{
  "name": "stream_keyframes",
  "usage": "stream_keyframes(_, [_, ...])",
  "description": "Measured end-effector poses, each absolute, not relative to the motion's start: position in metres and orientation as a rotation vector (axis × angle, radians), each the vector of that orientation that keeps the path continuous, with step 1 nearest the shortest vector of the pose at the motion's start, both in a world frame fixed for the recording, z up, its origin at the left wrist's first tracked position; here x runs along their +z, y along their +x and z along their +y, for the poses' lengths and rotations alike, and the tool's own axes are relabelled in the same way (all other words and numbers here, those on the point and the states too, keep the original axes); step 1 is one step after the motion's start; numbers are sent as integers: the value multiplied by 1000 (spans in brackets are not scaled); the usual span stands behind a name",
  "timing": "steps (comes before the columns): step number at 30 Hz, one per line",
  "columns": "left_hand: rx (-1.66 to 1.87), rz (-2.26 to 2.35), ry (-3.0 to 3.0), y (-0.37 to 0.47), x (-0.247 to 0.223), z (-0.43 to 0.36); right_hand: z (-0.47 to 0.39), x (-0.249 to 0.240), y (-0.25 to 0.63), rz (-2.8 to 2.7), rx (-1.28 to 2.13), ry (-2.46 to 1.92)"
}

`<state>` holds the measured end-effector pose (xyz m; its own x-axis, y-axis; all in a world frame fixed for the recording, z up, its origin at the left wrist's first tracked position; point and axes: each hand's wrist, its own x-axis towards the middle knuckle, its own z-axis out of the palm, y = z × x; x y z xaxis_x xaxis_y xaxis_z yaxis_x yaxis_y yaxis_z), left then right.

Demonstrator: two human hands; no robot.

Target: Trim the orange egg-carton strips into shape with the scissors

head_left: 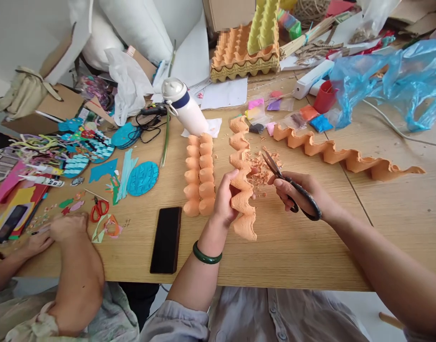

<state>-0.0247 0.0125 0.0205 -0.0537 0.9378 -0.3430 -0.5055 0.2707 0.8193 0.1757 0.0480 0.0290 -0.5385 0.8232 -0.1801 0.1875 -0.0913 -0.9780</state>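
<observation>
My left hand (227,199) grips an orange egg carton strip (241,156) by its lower half, holding it lengthwise above the table. My right hand (298,190) is closed around black-handled scissors (305,199), their blades pointing up and left, a little apart from the strip. Small orange carton scraps (262,168) lie in a heap behind the strip, between the two hands. Left of my left hand stand two trimmed orange carton rows (199,175), cups upward. Another long orange carton strip (346,152) with a wavy edge rests to the right.
A black phone (166,240) lies near the front edge. Behind the carton rows stands a white bottle (185,107). Stacked egg trays (244,52), coloured clay packets (308,113) and a blue plastic bag (392,80) occupy the back. At left, another person's hands (66,228) rest by red scissors (98,209).
</observation>
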Motion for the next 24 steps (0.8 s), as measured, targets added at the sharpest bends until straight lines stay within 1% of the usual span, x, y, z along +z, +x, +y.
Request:
stream_keyframes(5, [1224, 830, 358, -25, 21, 14, 45, 16, 172, -1765, 1339, -1096])
stream_keyframes(10, [1298, 705, 226, -21, 23, 18, 50, -3, 171, -1875, 931, -1124])
stream_keyframes(13, [1336, 723, 216, -18, 23, 18, 54, -3, 164, -1923, 696, -1170])
stream_keyframes(17, [1387, 824, 241, -16, 19, 18, 58, 2, 151, -2045, 554, -1221])
stream_keyframes(24, [1289, 540, 170, -18, 19, 18, 55, -10, 147, -2129, 209, -1073])
